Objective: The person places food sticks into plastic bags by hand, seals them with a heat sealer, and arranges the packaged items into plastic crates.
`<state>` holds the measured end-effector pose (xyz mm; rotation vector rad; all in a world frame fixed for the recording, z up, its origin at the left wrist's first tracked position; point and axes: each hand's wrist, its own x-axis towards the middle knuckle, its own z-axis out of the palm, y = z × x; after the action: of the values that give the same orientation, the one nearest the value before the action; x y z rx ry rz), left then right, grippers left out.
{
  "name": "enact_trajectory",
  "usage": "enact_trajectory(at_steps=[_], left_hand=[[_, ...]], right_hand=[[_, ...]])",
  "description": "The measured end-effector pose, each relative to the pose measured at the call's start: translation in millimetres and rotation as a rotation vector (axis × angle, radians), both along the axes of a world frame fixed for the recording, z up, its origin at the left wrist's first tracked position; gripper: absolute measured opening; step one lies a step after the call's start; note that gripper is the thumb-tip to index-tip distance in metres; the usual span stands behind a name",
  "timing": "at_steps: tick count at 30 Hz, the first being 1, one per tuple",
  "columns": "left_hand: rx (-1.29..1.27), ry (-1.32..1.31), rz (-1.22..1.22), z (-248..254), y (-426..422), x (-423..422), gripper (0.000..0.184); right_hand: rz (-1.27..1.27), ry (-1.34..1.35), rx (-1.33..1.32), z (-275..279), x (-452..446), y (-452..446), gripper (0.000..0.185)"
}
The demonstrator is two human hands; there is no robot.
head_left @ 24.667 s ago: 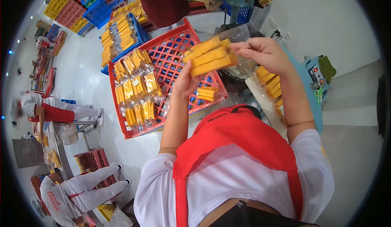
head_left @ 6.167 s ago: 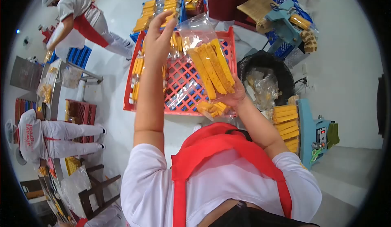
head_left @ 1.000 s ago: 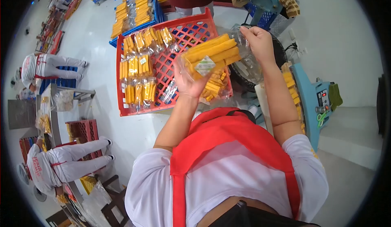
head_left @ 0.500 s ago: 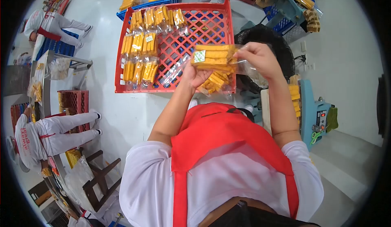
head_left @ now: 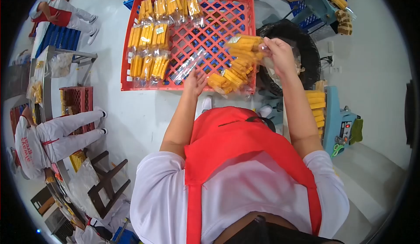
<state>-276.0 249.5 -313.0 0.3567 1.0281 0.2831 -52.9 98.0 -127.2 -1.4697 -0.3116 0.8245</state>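
Yellow stick pack (head_left: pixel 245 44), right end in the right grip (head_left: pixel 278 55).

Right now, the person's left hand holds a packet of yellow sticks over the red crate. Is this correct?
Not quite: the hand is wrong. The head view shows the right hand holding the packet of yellow sticks over the red crate.
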Motion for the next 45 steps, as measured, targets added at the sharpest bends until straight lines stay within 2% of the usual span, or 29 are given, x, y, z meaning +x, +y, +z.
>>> enact_trajectory(at_steps=[2, 4, 6, 8, 13, 15, 16, 18, 19, 21, 26, 28, 32, 34, 35, 37, 38, 40, 42, 44, 45], left_hand=[[0.01, 0.127, 0.089, -36.6, -1.8, -32.7, 0.049], [0.014, 0.205, 0.132, -46.7, -12.8, -62.8, 0.047], [0.021, 0.286, 0.172, -53.7, -23.1, -93.0, 0.045], [0.009, 0.398, 0.134, -61.0, -35.8, -119.7, 0.04], [0.033, 0.629, -0.016, -79.7, -60.2, -174.9, 0.034], [0.106, 0.761, -0.391, -80.5, -63.6, -193.4, 0.043], [0.189, 0.781, -0.442, -88.9, -65.6, -204.3, 0.038], [0.498, 0.921, -0.586, -138.5, -66.7, -236.0, 0.03], [0.494, 0.936, -0.569, -134.4, -62.4, -236.1, 0.03], [0.676, 0.984, -0.516, -130.1, -50.0, -225.0, 0.026], [0.676, 0.955, -0.371, -120.2, 7.8, -193.0, 0.029], [0.428, 0.793, -0.097, -107.5, 35.0, -169.0, 0.031], [0.372, 0.583, 0.069, -116.8, 91.8, -115.6, 0.029], [0.391, 0.34, 0.177, -131.4, 121.5, -88.6, 0.027], [0.389, 0.326, 0.173, -137.8, 136.6, -73.7, 0.027], [0.307, 0.296, 0.43, -138.5, 165.4, -40.7, 0.032], [0.252, 0.307, 0.449, -127.3, 176.9, -25.9, 0.027], [0.189, 0.037, 0.568, -171.2, 206.5, -19.4, 0.018], [0.227, 0.027, 0.611, -173.6, 219.2, -7.6, 0.01], [0.248, 0.122, 0.638, -175.1, 231.3, 0.3, 0.012], [0.637, 0.32, 0.552, -155.9, 236.2, 5.5, 0.013]], right_hand=[[-0.014, 0.021, 0.015, -27.6, 5.5, 10.9, 0.018], [-0.109, 0.124, 0.06, -53.2, 2.9, 23.9, 0.018], [-0.088, 0.184, 0.092, -90.5, 1.0, 34.2, 0.017], [-0.077, 0.239, 0.117, -131.2, -3.2, 39.3, 0.017], [-0.07, 0.399, -0.09, -209.4, -26.4, 36.6, 0.015], [-0.032, 0.434, -0.155, -228.8, -42.4, 35.4, 0.016], [-0.012, 0.426, -0.169, -237.7, -47.3, 32.1, 0.016], [-0.027, 0.365, -0.239, -241.6, -59.3, 30.1, 0.018], [-0.007, 0.372, -0.235, -245.7, -62.3, 28.7, 0.018], [0.061, 0.349, -0.273, -253.6, -65.2, 25.2, 0.017], [0.077, 0.285, -0.329, -266.0, -70.3, 24.5, 0.018], [0.052, 0.298, -0.327, -269.0, -73.1, 23.6, 0.018], [0.122, 0.181, -0.473, -290.9, -70.6, 12.1, 0.015], [0.174, 0.142, -0.509, -287.9, -68.7, 8.8, 0.015], [0.178, 0.139, -0.516, -278.5, -72.2, 9.5, 0.014], [0.165, 0.123, -0.528, -269.9, -77.4, 13.7, 0.014], [0.196, 0.102, -0.519, -270.3, -77.7, 12.3, 0.018], [0.208, 0.073, -0.525, -263.9, -76.8, 12.5, 0.023], [0.25, 0.13, -0.558, -242.0, -76.5, 14.5, 0.022], [0.266, 0.097, -0.572, -230.4, -73.9, 11.1, 0.021], [0.287, 0.068, -0.575, -226.0, -73.9, 9.9, 0.02]])
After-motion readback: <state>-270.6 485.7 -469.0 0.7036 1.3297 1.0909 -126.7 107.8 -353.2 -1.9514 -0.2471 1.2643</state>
